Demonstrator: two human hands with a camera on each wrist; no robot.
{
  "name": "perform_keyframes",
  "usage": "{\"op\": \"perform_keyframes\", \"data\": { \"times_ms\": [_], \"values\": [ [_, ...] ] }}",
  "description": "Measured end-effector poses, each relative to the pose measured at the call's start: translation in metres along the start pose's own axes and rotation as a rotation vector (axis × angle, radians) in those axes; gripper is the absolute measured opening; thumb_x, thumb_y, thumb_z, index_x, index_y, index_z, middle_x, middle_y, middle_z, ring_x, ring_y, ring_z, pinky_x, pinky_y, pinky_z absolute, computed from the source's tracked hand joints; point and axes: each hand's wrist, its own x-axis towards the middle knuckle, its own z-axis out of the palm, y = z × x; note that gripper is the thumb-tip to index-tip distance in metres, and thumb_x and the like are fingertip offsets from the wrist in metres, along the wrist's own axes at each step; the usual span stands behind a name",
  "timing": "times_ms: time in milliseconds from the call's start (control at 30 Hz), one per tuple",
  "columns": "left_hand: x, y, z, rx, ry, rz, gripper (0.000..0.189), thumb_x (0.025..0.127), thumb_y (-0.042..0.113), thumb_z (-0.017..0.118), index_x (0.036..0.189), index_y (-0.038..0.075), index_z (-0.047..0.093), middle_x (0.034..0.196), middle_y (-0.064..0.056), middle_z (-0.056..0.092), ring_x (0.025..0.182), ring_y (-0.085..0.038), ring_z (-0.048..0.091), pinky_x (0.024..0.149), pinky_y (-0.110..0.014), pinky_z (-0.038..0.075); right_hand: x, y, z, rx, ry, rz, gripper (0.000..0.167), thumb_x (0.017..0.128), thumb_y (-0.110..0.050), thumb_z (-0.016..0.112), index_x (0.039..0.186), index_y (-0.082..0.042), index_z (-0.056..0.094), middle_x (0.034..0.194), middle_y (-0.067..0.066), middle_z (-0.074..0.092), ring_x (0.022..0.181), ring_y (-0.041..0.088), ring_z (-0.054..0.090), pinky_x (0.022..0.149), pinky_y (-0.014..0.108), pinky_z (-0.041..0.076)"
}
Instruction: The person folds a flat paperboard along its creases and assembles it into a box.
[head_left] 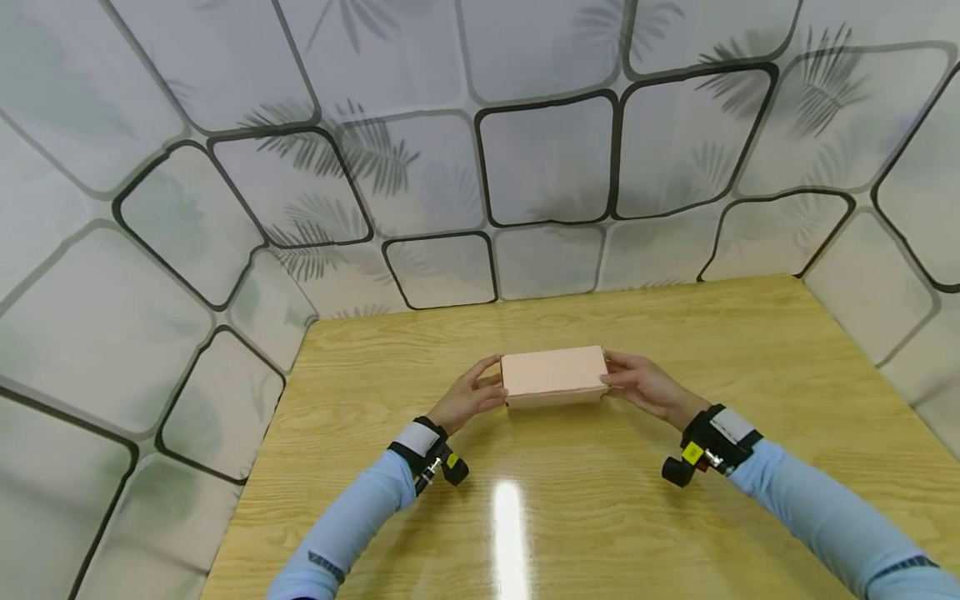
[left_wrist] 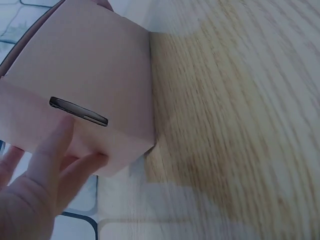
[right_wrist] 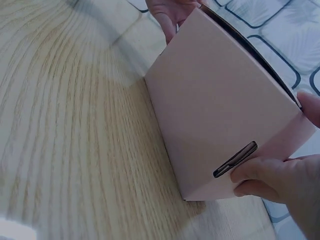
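A pale pink cardboard box [head_left: 555,372] sits on the wooden table, its long side toward me. At its left end, my left hand [head_left: 474,396] holds the box, fingers against the end panel near a narrow dark slot [left_wrist: 78,111]. My right hand [head_left: 647,385] grips the opposite end, its thumb by the top edge and its fingers by another slot [right_wrist: 235,159]. A dark gap runs along the lid edge in the right wrist view. The inside of the box is hidden.
Light wood-grain table [head_left: 585,517] lies beneath, with a bright reflection in front of the box. Fabric-like walls [head_left: 547,158] with dark rounded outlines and leaf prints rise behind and at both sides. Each wrist wears a black strap with a small camera.
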Motion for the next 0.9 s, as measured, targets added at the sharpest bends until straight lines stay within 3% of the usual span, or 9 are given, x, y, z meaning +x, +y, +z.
{"op": "perform_keyframes", "data": {
  "times_ms": [67,133,200,300,433,600,733,900],
  "values": [
    [0.0,-0.003,0.0,0.032,-0.001,0.044,0.064,0.09,0.001,0.053,0.145,0.009,0.022,0.149,-0.023,0.022,0.136,-0.037,0.027,0.105,-0.045,0.034,-0.002,0.003,0.0,-0.023,0.001,-0.011,0.075,0.094,-0.002,0.046,0.145,0.003,-0.009,0.15,0.028,-0.009,0.139,0.029,0.021,0.09,0.016,0.045],
    [0.0,-0.006,0.0,0.088,0.005,0.087,0.065,0.087,0.0,0.058,0.143,0.007,0.027,0.15,-0.019,0.024,0.137,-0.035,0.025,0.107,-0.046,0.031,-0.004,0.005,0.0,-0.06,0.006,-0.017,0.078,0.092,0.0,0.049,0.146,0.001,-0.007,0.151,0.024,-0.012,0.14,0.039,0.0,0.089,0.013,0.044],
    [0.0,-0.009,0.001,0.149,0.021,0.123,0.064,0.084,0.0,0.063,0.14,0.007,0.032,0.15,-0.017,0.025,0.137,-0.035,0.025,0.109,-0.046,0.029,-0.005,0.007,0.002,-0.116,0.005,-0.033,0.083,0.089,0.0,0.054,0.146,-0.001,-0.006,0.152,0.022,-0.014,0.137,0.045,-0.009,0.088,0.011,0.043],
    [0.001,-0.014,0.002,0.257,0.061,0.161,0.062,0.079,0.0,0.068,0.134,0.008,0.041,0.147,-0.017,0.032,0.134,-0.037,0.031,0.107,-0.047,0.032,-0.005,0.012,0.005,-0.25,0.029,-0.081,0.087,0.083,-0.002,0.063,0.147,-0.001,0.003,0.153,0.019,-0.009,0.137,0.045,-0.007,0.089,0.008,0.039],
    [0.003,-0.019,0.004,0.417,0.106,0.222,0.052,0.075,-0.002,0.071,0.122,0.004,0.05,0.135,-0.021,0.045,0.123,-0.039,0.046,0.097,-0.044,0.044,-0.008,0.024,0.01,-0.503,0.101,-0.174,0.081,0.078,-0.003,0.069,0.145,-0.002,0.023,0.154,0.018,0.0,0.139,0.04,0.005,0.093,0.004,0.033],
    [0.001,-0.02,0.012,0.618,0.133,0.245,0.041,0.074,-0.003,0.071,0.111,0.005,0.054,0.129,-0.02,0.052,0.108,-0.038,0.059,0.084,-0.035,0.052,-0.013,0.043,0.014,-0.802,0.236,-0.312,0.072,0.072,0.004,0.072,0.137,-0.002,0.042,0.151,0.021,0.016,0.134,0.04,0.023,0.085,0.02,0.049],
    [0.001,-0.021,0.019,0.787,0.158,0.225,0.056,0.074,-0.005,0.071,0.125,0.008,0.051,0.135,-0.02,0.047,0.105,-0.036,0.06,0.08,-0.031,0.054,-0.014,0.045,0.018,-0.877,0.273,-0.386,0.072,0.067,0.007,0.074,0.133,0.002,0.046,0.148,0.026,0.02,0.13,0.044,0.027,0.073,0.034,0.054],
    [0.001,-0.017,0.023,0.948,0.172,0.23,0.07,0.074,0.001,0.073,0.137,0.009,0.044,0.134,-0.018,0.049,0.103,-0.03,0.062,0.079,-0.028,0.054,-0.013,0.043,0.019,-0.89,0.268,-0.389,0.072,0.067,0.009,0.073,0.133,0.003,0.045,0.147,0.028,0.02,0.127,0.046,0.028,0.071,0.024,0.054]
  ]
}}
